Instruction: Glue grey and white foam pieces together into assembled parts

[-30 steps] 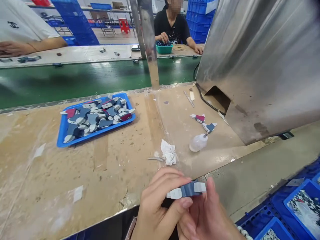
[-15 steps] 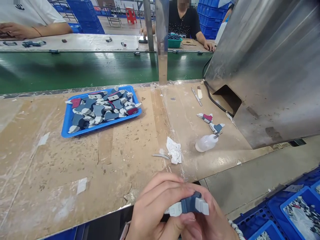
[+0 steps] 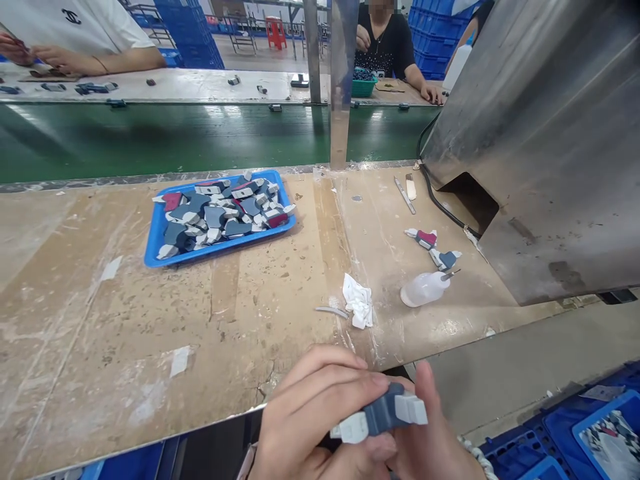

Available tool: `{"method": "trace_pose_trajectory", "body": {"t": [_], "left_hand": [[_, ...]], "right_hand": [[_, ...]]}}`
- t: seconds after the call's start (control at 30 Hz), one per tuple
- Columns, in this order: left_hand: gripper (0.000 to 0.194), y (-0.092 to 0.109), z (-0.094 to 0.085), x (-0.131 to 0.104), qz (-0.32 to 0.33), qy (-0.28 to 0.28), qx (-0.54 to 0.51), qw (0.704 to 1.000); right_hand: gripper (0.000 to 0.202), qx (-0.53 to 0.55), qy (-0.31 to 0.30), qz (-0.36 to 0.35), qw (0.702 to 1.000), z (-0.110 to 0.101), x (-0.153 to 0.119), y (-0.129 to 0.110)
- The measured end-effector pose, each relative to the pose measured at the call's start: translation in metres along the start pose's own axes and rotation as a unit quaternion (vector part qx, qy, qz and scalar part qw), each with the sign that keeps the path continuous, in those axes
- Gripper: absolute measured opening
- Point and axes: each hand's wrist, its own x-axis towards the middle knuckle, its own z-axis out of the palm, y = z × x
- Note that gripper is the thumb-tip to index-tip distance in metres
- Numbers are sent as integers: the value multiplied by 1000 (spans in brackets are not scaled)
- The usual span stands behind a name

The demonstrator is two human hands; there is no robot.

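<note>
A dark blue and white plastic piece (image 3: 385, 415) is pinched between the fingers and thumb of my left hand (image 3: 315, 407), at the bottom centre. Right beside it is my right hand (image 3: 433, 433), its one finger raised near the white end; its other fingers are largely hidden behind the piece, so its grip cannot be made out. Beyond my hands lie a crumpled white tissue (image 3: 358, 301), a thin grey strip (image 3: 331, 311) and a clear bottle with a thin nozzle (image 3: 424, 289), lying on its side.
A blue tray (image 3: 220, 250) heaped with similar pieces stands back left. Two pieces (image 3: 427, 239) lie near a large metal housing (image 3: 560, 167) at right. A metal post (image 3: 340, 100) rises at the table's back edge before a green belt (image 3: 200, 140). Two people sit across.
The view has shifted, so the table appears further left-to-right displaced. The piece is tilted more, and a finger of my right hand has lifted away from it.
</note>
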Motion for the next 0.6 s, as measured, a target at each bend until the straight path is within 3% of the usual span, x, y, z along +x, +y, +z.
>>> {"method": "trace_pose_trajectory", "body": {"t": [0.07,0.1,0.17,0.23,0.3,0.4,0.47,0.53,0.6], "left_hand": [[21,-4,-4,-4,4,13,24,1000],[19,-7,-6,-7,-1,21,38,999],[16,-13,-10,-14,-35,45,75,996],[15,-20,-12,-23,-83,67,125,986],[14,-26,-15,-32,-121,75,180,973],[12,-32,-18,-41,-136,65,232,961],[13,-32,-18,-43,-111,71,241,961],[17,-28,-16,-43,-82,80,237,965],[19,-22,-12,-43,-65,106,220,968]], "right_hand": [[92,-39,18,-24,999,-1,-5,-3],[85,-77,57,-47,994,-3,-9,-6],[62,-176,201,-107,958,-11,-18,-13],[48,-250,347,-188,884,-24,-25,-21],[35,-278,437,-289,806,-39,-27,-30],[33,-262,497,-426,709,-52,-21,-41],[28,-273,509,-484,657,-48,-16,-43],[18,-329,461,-487,666,-36,-14,-37],[10,-362,385,-407,745,-19,-13,-26]]}}
